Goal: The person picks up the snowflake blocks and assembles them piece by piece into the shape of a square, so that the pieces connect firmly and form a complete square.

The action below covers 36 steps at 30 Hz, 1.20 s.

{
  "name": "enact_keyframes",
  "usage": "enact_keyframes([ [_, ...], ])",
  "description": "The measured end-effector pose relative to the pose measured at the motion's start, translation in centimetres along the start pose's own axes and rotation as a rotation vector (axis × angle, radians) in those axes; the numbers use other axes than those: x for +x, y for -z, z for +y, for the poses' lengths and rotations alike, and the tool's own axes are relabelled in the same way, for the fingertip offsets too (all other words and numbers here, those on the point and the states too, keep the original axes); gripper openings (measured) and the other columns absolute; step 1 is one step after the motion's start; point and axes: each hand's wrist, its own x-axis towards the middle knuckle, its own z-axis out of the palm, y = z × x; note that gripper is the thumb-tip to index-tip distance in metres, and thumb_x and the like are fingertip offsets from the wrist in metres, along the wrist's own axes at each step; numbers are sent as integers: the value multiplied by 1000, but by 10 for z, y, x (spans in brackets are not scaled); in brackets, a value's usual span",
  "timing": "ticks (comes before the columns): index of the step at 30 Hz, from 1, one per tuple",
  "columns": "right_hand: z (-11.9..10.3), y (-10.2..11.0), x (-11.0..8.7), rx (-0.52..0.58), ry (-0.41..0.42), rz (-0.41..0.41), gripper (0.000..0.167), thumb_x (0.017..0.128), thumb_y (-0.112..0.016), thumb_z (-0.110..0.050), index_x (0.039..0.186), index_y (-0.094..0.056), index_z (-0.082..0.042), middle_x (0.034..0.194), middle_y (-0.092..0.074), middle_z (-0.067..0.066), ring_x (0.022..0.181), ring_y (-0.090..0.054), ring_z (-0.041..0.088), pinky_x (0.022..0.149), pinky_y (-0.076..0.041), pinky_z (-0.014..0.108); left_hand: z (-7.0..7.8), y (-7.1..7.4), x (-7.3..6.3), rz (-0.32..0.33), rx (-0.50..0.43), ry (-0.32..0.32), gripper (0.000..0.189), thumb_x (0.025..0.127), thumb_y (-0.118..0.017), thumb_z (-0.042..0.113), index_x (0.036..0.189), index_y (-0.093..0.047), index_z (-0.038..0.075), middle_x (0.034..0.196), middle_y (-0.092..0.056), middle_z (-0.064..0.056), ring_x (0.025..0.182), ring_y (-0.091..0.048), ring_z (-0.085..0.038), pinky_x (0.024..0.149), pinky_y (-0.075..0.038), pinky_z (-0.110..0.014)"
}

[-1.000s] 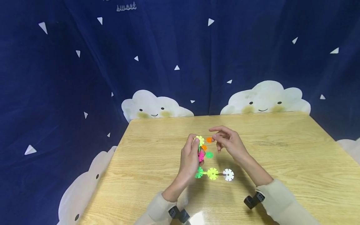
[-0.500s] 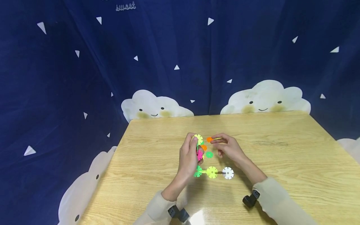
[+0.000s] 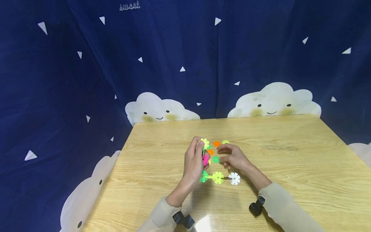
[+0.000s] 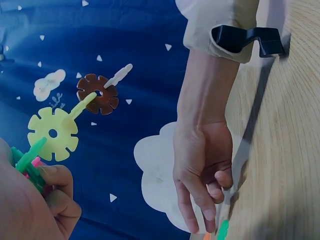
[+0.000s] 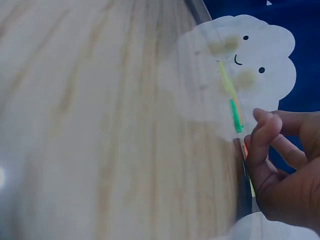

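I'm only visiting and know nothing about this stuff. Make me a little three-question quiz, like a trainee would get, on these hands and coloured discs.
1. True or false: the left hand is holding nothing.
2. In the head view, what colour is the loose disc nearest the thumb tip of the right hand?
3. Which disc is at the end of the disc chain farthest from the left hand? A) pink B) white C) orange

Key
1. False: it grips the disc chain.
2. Green: the loose green disc.
3. B: the white disc.
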Motion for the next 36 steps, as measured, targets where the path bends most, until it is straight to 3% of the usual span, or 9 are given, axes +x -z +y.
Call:
enact_keyframes([
  [5, 0, -3, 4, -91, -24, -20, 52, 87, -71, 10, 137, -58, 2, 140, -59, 26, 56, -57, 14, 42, -40, 20, 2, -1, 0, 0, 2, 2, 32, 112, -42, 34, 114, -59, 7, 62, -51, -3, 46, -42, -13, 42, -40, -22],
  [13, -5, -15, 5, -265, 62, 10, 46, 77, -71, 20, 120, -67, 4, 121, -70, 23, 53, -55, 16, 45, -43, 22, 3, -1, -1, -19, -4, -9, 33, 112, -42, 33, 116, -59, 5, 61, -50, -3, 46, -41, -13, 42, -40, -21],
  [19, -7, -19, 3, -286, 56, 32, 40, 77, -69, 22, 110, -71, 0, 110, -71, 19, 53, -54, 17, 45, -44, 24, 4, -2, -2, -31, -1, -11, 33, 112, -42, 35, 116, -60, 7, 60, -50, -2, 45, -41, -11, 42, -39, -21],
  [28, -9, -22, 4, -294, 63, -24, 50, 68, -56, 29, 104, -71, -2, 110, -71, 19, 44, -43, 11, 41, -34, 20, 5, -3, -4, -20, -13, 4, 26, 112, -44, 32, 114, -61, 13, 60, -49, -2, 45, -40, -11, 42, -38, -21],
  [33, -11, -21, 3, -337, 42, -25, 51, 68, -58, 30, 104, -72, -3, 95, -67, 16, 43, -40, 9, 40, -33, 20, 5, -4, -6, -21, -23, 14, 30, 111, -45, 34, 113, -60, 8, 60, -48, -2, 46, -39, -11, 41, -38, -21],
  [36, -10, -18, 1, -366, 28, -28, 43, 72, -62, 26, 104, -73, -1, 83, -61, 12, 46, -43, 11, 42, -35, 20, 6, -4, -6, -22, -36, 14, 32, 111, -45, 35, 113, -59, 6, 60, -47, -2, 47, -39, -10, 41, -37, -21],
])
